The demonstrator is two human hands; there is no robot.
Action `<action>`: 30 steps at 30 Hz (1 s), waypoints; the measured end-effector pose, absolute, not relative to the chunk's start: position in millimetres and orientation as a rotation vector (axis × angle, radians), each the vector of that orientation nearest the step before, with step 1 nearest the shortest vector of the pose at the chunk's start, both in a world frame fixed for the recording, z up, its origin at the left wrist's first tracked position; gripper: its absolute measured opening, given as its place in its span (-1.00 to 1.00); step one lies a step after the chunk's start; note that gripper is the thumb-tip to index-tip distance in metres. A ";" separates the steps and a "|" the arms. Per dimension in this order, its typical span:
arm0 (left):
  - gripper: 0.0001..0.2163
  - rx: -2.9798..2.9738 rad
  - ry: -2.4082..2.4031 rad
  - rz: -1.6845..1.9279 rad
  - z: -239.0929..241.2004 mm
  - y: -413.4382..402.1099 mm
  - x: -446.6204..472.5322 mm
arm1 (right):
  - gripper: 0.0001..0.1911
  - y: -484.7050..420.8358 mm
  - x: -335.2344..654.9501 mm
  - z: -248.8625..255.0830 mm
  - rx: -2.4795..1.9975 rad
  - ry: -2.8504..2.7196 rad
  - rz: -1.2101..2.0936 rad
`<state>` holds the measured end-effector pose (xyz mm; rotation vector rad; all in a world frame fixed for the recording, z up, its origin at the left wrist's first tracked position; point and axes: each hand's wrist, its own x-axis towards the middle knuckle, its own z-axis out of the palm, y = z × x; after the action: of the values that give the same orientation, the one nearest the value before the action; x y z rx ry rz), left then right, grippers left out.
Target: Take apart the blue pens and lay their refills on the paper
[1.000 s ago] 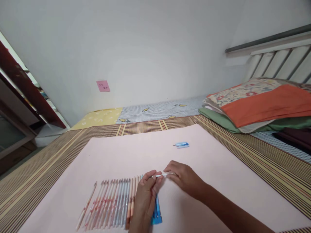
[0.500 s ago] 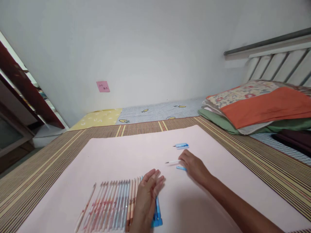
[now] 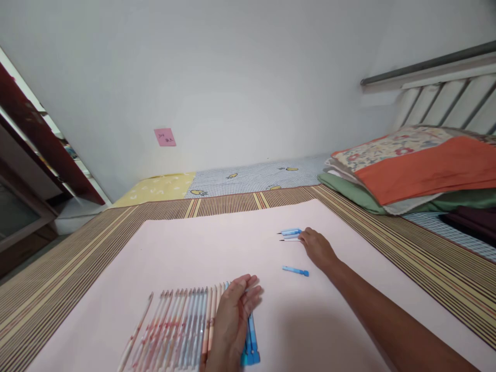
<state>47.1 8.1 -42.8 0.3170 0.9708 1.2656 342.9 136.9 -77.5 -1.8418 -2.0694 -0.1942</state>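
Observation:
My right hand pinches the rear end of a thin white pen refill with a dark tip pointing left. It lies low over the pink sheet, just below a small group of blue pen parts, one also with a dark tip. Nearer me, a separate blue pen barrel rests alone. My left hand, fingers loosely curved and apart, holds nothing and hovers over or rests on the right end of a row of pens. Blue pens show past its right side; others are hidden beneath it.
A large pink sheet covers a striped mat on the bed. Folded bedding with an orange and floral cover is piled at the right. A white wall with a pink note stands behind.
My right hand has carried the white refill away from me and slightly right, up beside the blue parts. The blue barrel is now uncovered. My left hand has barely moved.

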 end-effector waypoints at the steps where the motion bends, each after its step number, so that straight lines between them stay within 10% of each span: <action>1: -0.87 0.316 0.971 1.264 -42.6 8.0 47.2 | -0.77 137.8 343.0 -77.5 -1.842 -2.075 -0.208; 30: -0.88 0.321 0.971 1.266 -41.5 8.1 45.3 | -0.78 132.6 330.9 -64.2 -1.779 -1.955 -0.176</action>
<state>45.3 8.1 -41.5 0.3212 0.9714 1.2661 330.9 132.6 -64.2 -1.7788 -1.9548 -0.1757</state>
